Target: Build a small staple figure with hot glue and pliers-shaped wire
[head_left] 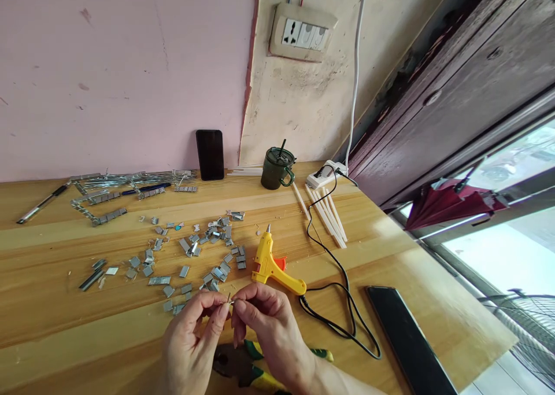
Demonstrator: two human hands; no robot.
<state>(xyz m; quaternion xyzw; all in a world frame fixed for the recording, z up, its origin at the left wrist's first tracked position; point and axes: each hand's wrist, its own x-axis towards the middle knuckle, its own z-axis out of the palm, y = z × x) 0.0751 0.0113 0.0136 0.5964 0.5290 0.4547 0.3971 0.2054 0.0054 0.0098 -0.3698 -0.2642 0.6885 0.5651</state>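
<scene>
My left hand and my right hand meet above the wooden table. Both pinch one tiny piece between their fingertips; I cannot make out what it is. Just beyond my hands lie several small mirror pieces scattered over the wood. A yellow glue gun rests on its stand right behind my right hand. Pliers with yellow-green handles lie under my wrists.
Mirror strips and a pen lie at the back left. A phone leans on the wall beside a green mug. Glue sticks, a power strip, a black cord and a dark slab are at the right.
</scene>
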